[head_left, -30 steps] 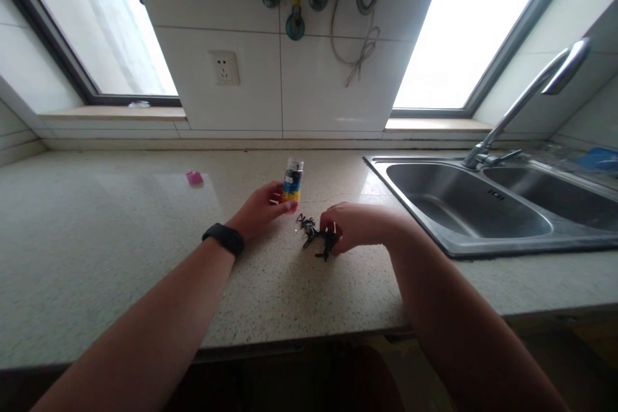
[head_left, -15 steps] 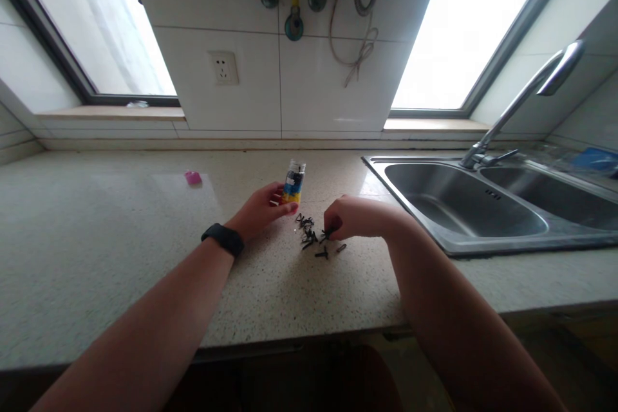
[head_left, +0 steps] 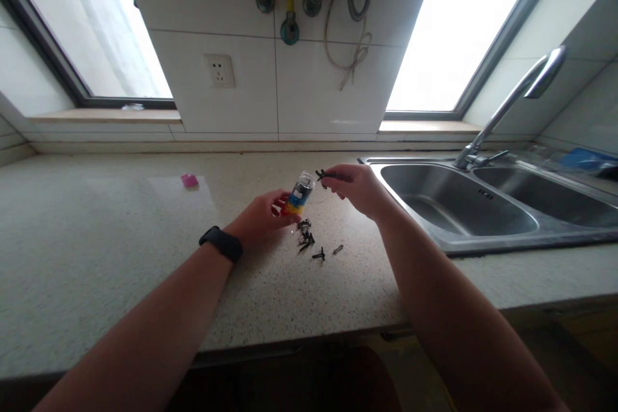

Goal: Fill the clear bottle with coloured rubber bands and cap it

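My left hand, with a black band on the wrist, grips a small clear jar with a blue and yellow label and tilts its open mouth to the right. My right hand is closed in a pinch on a few small black pieces, held just beside the jar's mouth. More small black pieces lie scattered on the speckled countertop below the jar.
A steel double sink with a tall faucet fills the right side. A small pink object lies on the counter at left. Behind are a tiled wall with a socket, hanging hoses and two windows.
My right hand lifted from the pile on the counter up to the jar's mouth with a few black pieces. My left hand tipped the jar from upright towards the right.
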Tool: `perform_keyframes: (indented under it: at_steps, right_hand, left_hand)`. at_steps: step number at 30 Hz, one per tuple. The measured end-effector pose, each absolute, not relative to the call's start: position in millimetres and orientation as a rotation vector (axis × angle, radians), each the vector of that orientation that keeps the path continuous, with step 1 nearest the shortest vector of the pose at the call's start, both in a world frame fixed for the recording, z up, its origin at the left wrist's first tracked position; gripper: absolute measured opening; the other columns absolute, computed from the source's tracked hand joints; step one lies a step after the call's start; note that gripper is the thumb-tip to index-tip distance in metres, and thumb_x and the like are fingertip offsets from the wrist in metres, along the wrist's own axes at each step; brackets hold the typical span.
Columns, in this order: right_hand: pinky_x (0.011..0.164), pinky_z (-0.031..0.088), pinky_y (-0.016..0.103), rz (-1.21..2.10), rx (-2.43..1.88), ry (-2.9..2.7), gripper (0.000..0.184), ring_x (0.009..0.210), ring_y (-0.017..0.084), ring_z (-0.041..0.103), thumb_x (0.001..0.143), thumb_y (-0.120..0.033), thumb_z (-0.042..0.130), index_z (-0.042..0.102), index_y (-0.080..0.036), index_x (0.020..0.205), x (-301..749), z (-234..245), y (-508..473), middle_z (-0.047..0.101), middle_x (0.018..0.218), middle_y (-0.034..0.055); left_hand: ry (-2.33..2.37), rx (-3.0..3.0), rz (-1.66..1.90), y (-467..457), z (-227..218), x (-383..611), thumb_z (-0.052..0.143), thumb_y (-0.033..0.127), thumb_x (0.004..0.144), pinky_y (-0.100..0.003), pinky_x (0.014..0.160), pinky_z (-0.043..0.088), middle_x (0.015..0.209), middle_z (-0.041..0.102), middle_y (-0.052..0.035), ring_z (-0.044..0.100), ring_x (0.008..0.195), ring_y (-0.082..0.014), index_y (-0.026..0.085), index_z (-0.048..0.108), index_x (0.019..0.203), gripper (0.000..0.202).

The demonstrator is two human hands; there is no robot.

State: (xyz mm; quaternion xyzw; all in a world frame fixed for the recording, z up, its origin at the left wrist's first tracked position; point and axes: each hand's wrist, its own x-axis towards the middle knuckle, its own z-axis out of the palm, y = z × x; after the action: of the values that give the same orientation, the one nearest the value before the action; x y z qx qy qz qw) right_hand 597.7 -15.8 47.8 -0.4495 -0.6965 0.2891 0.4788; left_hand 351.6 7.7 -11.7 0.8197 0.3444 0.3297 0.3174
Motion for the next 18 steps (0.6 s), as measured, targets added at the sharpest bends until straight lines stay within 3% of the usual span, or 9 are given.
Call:
perform_keyframes:
  at_steps: [8, 18]
  right_hand:
    - [0.046, 0.033, 0.027, 0.807, -0.877, -1.359, 0.025, 0.05, 0.008, 0.046, 0.076, -0.038, 0.078, 0.073, -0.017, 0.088, 586, 38, -6, 0.059, 0.061, -0.0003]
    - [0.052, 0.036, 0.028, 0.904, -0.902, -1.44, 0.031, 0.055, 0.009, 0.047, 0.074, -0.042, 0.079, 0.074, -0.017, 0.092, 576, 30, -7, 0.063, 0.069, 0.0012]
  left_hand:
    - [0.861, 2.197, 0.851, 5, -9, 353, 0.073, 0.04, 0.082, -0.033, 0.076, 0.047, 0.109, 0.07, -0.0059, 0.064, 0.09, -0.019, 0.02, 0.062, 0.121, 0.045]
    - [0.88, 2.214, 0.854, 2, -8, 356, 0.073, 0.039, 0.082, -0.032, 0.076, 0.047, 0.109, 0.069, -0.0055, 0.063, 0.089, -0.0183, 0.02, 0.062, 0.121, 0.045]
